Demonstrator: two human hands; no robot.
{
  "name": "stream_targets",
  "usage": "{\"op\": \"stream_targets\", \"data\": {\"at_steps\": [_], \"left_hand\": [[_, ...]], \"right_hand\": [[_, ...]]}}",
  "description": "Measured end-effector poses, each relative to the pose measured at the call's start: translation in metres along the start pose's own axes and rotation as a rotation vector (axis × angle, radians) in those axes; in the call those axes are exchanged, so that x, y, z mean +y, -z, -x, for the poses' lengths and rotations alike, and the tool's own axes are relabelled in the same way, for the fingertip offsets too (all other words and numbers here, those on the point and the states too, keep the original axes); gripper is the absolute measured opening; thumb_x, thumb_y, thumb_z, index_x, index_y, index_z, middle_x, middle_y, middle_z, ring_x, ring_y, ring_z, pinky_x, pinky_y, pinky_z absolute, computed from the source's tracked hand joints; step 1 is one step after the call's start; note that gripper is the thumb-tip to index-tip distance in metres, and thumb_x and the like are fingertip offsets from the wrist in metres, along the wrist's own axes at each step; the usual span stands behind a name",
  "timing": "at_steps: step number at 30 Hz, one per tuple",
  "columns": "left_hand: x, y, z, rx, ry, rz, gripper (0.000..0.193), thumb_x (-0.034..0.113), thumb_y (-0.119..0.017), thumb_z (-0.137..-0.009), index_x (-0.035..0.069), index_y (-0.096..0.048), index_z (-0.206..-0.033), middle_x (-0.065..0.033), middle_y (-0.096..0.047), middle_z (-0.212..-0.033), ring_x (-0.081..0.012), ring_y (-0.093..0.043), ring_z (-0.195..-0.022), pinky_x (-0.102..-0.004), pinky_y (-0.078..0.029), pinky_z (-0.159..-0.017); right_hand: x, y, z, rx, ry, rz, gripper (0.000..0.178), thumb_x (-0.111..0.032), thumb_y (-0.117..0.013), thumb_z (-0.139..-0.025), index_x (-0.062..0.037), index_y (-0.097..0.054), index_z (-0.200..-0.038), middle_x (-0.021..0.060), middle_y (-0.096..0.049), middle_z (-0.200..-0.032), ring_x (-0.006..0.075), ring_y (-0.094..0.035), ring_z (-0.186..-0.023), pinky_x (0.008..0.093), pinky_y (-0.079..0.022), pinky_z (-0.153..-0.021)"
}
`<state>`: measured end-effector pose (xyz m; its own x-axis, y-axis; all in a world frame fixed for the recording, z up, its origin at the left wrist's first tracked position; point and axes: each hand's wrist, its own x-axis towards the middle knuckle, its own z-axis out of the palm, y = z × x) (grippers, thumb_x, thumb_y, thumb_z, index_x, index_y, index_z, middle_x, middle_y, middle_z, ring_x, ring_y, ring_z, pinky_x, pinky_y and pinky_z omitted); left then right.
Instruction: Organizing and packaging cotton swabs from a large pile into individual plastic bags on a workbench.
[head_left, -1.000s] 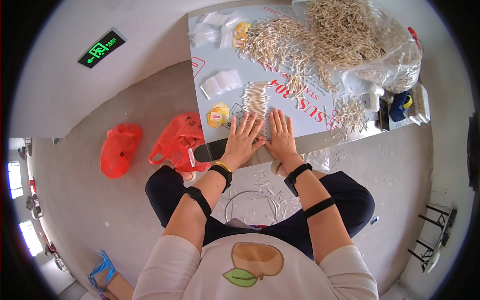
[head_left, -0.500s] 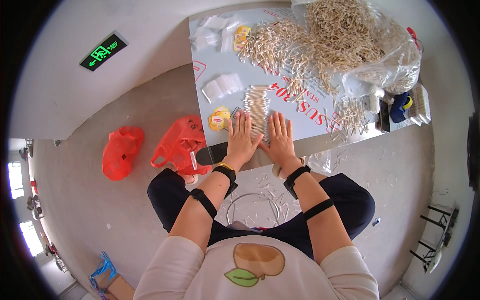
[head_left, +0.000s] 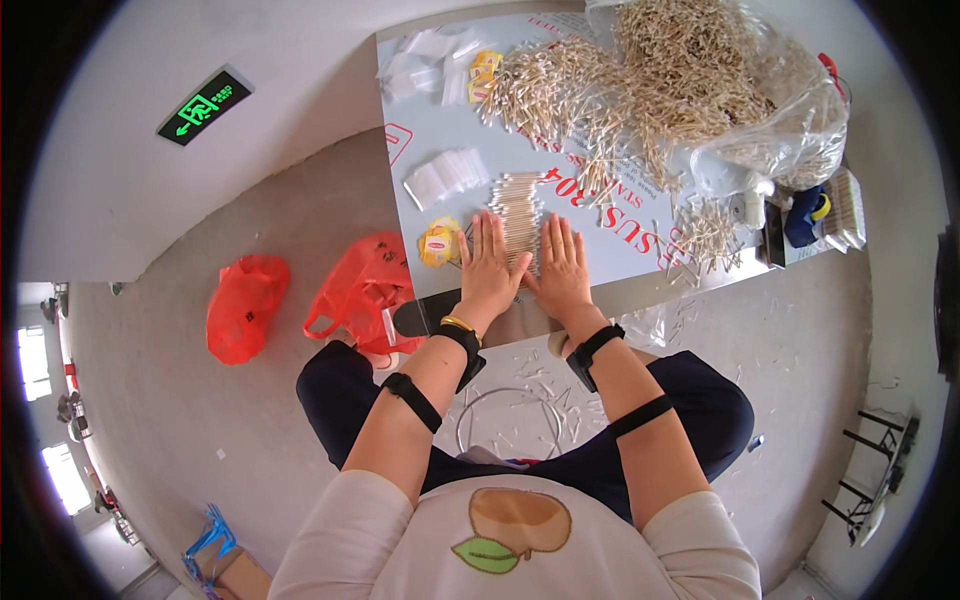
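A neat column of cotton swabs (head_left: 519, 208) lies on the grey tabletop, its sticks side by side and running crosswise. Along its left side my left hand (head_left: 487, 270) rests flat, fingers stretched out and pointing away from me. My right hand (head_left: 563, 270) lies the same way along the right side. Both thumbs reach inward and nearly meet at the column's near end, covering part of it. Just left of my left hand sits a small pile of yellow labels (head_left: 438, 243). Beyond that, clear plastic sleeves (head_left: 447, 178) lie in an overlapping row.
A large heap of loose swabs (head_left: 690, 75) spills from a clear plastic bag (head_left: 805, 140) at the far right. More swabs (head_left: 708, 235) lie scattered near the right edge, beside a blue tape dispenser (head_left: 802, 215). Red plastic bags (head_left: 247, 310) stand on the floor at left.
Both hands have slid slightly away from me along the column, covering more of its middle. The swabs look almost unchanged.
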<state>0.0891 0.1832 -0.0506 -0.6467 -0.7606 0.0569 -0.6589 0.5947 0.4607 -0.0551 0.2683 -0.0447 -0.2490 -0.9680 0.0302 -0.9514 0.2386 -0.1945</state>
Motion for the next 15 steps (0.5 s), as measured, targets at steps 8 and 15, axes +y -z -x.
{"op": "stream_targets", "data": {"at_steps": [8,15], "left_hand": [[-0.005,0.002,-0.013,0.025,0.028,0.066,0.092,0.062,-0.033,-0.109,-0.005,-0.007,-0.167,-0.0255,-0.013,-0.175,-0.0391,-0.007,-0.164,-0.0595,0.0,-0.13],[-0.009,0.003,-0.033,0.027,0.01,0.031,0.092,0.063,-0.031,-0.109,-0.004,-0.007,-0.167,-0.0244,-0.014,-0.175,-0.037,-0.008,-0.164,-0.0593,0.0,-0.13]], "right_hand": [[0.003,0.011,-0.008,0.096,-0.093,-0.133,0.087,-0.051,-0.058,-0.102,0.0057,-0.03,-0.162,0.019,-0.026,-0.173,0.0323,-0.025,-0.159,0.0487,-0.022,-0.129],[0.01,0.024,-0.034,0.01,-0.057,-0.018,0.078,-0.046,-0.061,-0.101,0.0038,-0.04,-0.158,0.0101,-0.033,-0.171,0.0286,-0.043,-0.14,0.0428,-0.037,-0.113]]}}
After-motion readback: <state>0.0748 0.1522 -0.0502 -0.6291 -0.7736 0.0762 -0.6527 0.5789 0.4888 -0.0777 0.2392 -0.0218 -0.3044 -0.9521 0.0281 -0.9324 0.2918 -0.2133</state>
